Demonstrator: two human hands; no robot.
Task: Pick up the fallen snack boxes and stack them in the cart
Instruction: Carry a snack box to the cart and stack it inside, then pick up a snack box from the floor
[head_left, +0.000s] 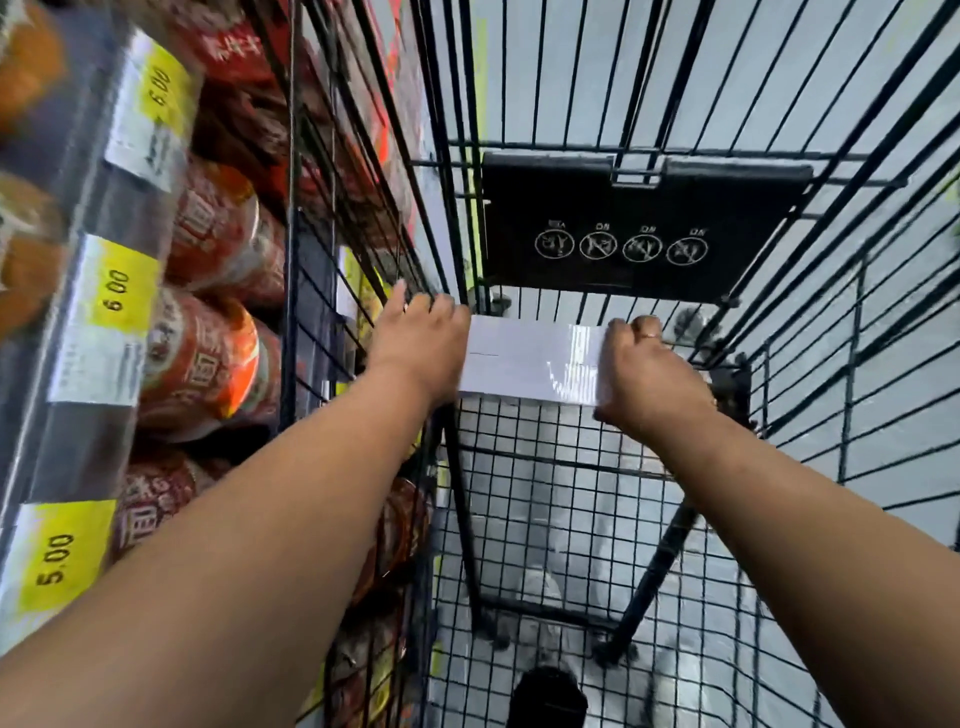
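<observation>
A white snack box (530, 361) with a glossy face is held low inside the black wire cart (524, 467), near its far end. My left hand (421, 343) grips the box's left end, fingers curled over its top edge. My right hand (647, 371) grips the right end, a ring on one finger. The box lies level just above the cart's mesh floor; I cannot tell whether it touches it. A black child-seat flap (644, 228) with round warning icons stands right behind the box.
A shelf (83, 322) with yellow price tags and red instant-noodle cups (208, 358) runs close along the cart's left side. Grey floor (883, 395) shows through the wires on the right. A dark shoe (545, 696) shows below the cart floor.
</observation>
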